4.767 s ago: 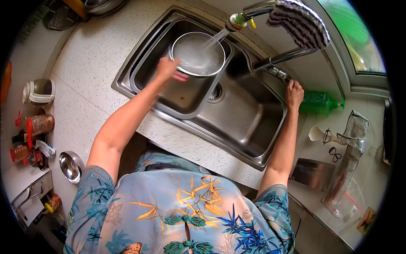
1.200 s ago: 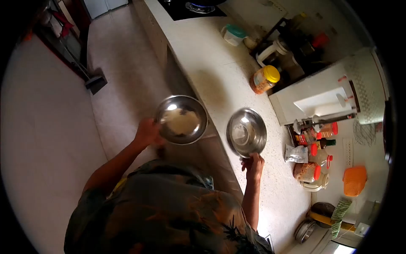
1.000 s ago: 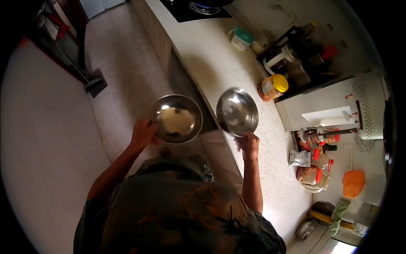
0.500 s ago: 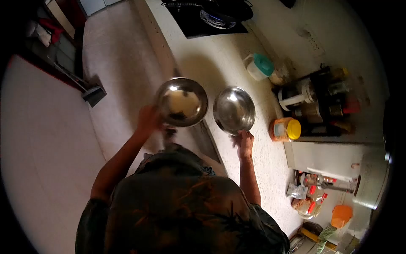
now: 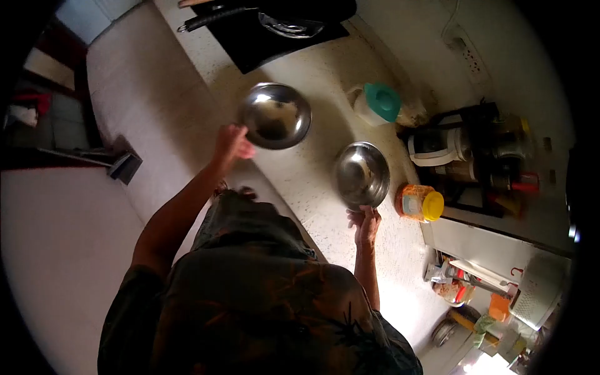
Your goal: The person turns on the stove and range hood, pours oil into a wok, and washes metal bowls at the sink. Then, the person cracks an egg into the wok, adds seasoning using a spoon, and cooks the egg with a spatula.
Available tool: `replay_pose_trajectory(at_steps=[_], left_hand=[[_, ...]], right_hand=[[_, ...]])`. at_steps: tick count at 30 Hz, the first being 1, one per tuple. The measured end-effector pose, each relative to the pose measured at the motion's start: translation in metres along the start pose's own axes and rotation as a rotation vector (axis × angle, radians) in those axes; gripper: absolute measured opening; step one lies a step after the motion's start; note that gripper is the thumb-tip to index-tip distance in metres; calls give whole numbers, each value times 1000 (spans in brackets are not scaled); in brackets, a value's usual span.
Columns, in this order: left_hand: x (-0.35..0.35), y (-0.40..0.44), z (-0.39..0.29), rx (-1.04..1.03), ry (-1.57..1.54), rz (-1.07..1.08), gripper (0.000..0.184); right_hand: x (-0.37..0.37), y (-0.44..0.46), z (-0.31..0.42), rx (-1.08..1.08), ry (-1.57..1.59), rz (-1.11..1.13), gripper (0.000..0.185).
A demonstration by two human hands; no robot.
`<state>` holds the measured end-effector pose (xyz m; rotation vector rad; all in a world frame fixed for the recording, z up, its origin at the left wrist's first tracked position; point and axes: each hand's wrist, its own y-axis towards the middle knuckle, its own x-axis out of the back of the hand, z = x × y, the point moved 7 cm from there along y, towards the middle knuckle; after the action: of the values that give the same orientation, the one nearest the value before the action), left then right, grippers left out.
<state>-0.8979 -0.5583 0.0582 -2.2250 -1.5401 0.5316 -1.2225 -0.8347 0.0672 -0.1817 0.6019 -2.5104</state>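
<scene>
A shiny steel bowl is gripped at its near-left rim by my left hand, whose fingers are slightly blurred. It is over the counter's front part, its inside facing up toward me. A second steel bowl is further right, and my right hand pinches its near rim. The insides of both bowls show bright reflections and no clear contents. Whether either bowl touches the counter I cannot tell.
A black pan sits on the stove at the top. Along the wall stand a teal-lidded container, a black rack and a yellow-lidded jar. A dustpan lies on the floor at left.
The left bowl has moved up the view, toward the stove and over the counter. The right bowl and hand have shifted slightly right and down. My view has turned a little.
</scene>
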Motion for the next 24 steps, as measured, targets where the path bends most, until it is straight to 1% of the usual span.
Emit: replay_pose_trajectory(at_steps=[2, 4, 6, 8, 9, 11, 12, 14, 15, 16, 18, 19, 20, 22, 23, 24], left_hand=[[-10, 16, -13, -134, 103, 81, 27], [-16, 24, -19, -111, 120, 106, 26], [-20, 29, -28, -89, 137, 131, 26], [-27, 34, -33, -58, 75, 236, 27], [-28, 35, -36, -53, 83, 248, 27], [-34, 34, -39, -3, 68, 310, 34], [-36, 34, -42, -1, 72, 319, 34], [-42, 29, -50, 20, 93, 405, 45], [-41, 24, -53, 57, 143, 444, 55], [-40, 18, -60, 105, 200, 481, 54], [-28, 8, -66, 62, 253, 529, 51], [-16, 2, -67, 81, 267, 537, 44], [-4, -3, -72, 85, 299, 558, 40], [34, 0, -49, 79, 311, 610, 33], [52, 4, -35, -90, 300, 681, 29], [77, 13, -13, -282, 477, 713, 27]], right_hand=[[1, -4, 1, -2, 12, -44, 15], [2, -12, 0, -7, 64, -124, 18], [6, -16, -7, -6, 74, -159, 18], [4, -22, -7, -2, 82, -191, 18], [2, -25, -6, 20, 102, -202, 17], [0, -28, -9, 25, 118, -213, 18], [1, -30, -10, 24, 121, -222, 18], [-2, -33, -9, 22, 145, -251, 21], [-6, -36, -7, 35, 143, -231, 24], [-7, -37, -6, 29, 110, -211, 33], [-16, -47, 1, 32, 57, -182, 44], [-21, -55, 4, 39, 25, -180, 52], [-27, -63, 2, -1, 16, -138, 50], [-41, -77, -10, -46, -49, -10, 48], [-53, -81, -19, -111, -121, 86, 45], [-67, -84, -30, -174, -197, 182, 42]])
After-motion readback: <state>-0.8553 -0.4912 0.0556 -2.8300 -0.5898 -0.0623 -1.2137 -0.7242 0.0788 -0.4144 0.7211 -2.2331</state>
